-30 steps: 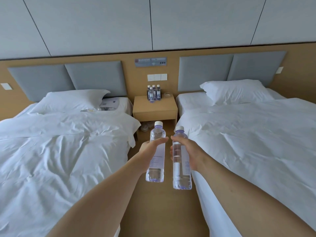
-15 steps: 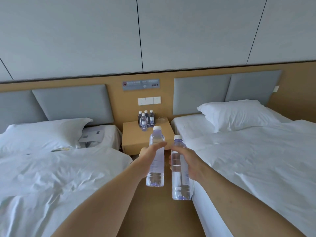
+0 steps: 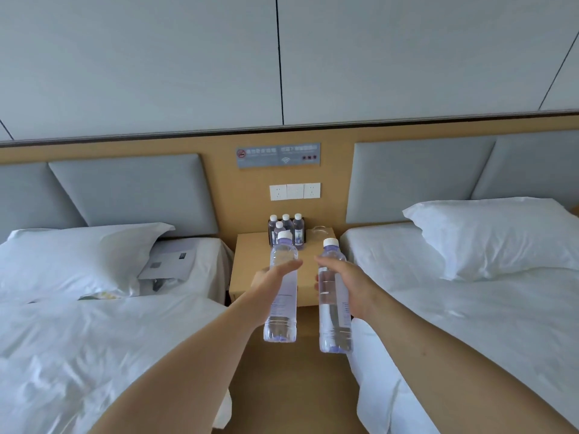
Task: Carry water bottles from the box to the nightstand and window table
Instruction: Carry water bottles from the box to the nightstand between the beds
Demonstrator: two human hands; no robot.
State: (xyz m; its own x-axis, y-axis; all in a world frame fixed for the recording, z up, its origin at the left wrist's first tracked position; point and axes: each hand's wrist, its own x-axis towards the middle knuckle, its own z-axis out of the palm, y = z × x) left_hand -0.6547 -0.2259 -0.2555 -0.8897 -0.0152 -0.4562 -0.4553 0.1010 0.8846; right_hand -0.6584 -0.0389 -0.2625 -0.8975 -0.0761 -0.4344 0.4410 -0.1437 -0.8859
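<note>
Two water bottles are held out in front of the person, one in each hand. The left hand (image 3: 272,278) wraps around the left bottle (image 3: 281,296) just below its shoulder, fingers curled across the front. The right hand (image 3: 346,281) closes around the right bottle (image 3: 332,303) near its upper half, thumb on the near side. Both bottles are clear plastic with white caps, faint printed labels and a violet tint at the base; each stands roughly upright and appears full. They sit side by side, a narrow gap between them, above the strip of floor that runs between two beds.

Straight ahead stands one wooden nightstand (image 3: 250,264), set against the wall between the beds. Four more bottles (image 3: 286,228) with white caps are clustered at the back of its tabletop, close together. Just to their right sits one clear glass object (image 3: 319,231), too faint to name.

The left bed (image 3: 94,339) and the right bed (image 3: 485,324) each carry one white pillow. A grey folder (image 3: 170,260) lies beside the left pillow.
</note>
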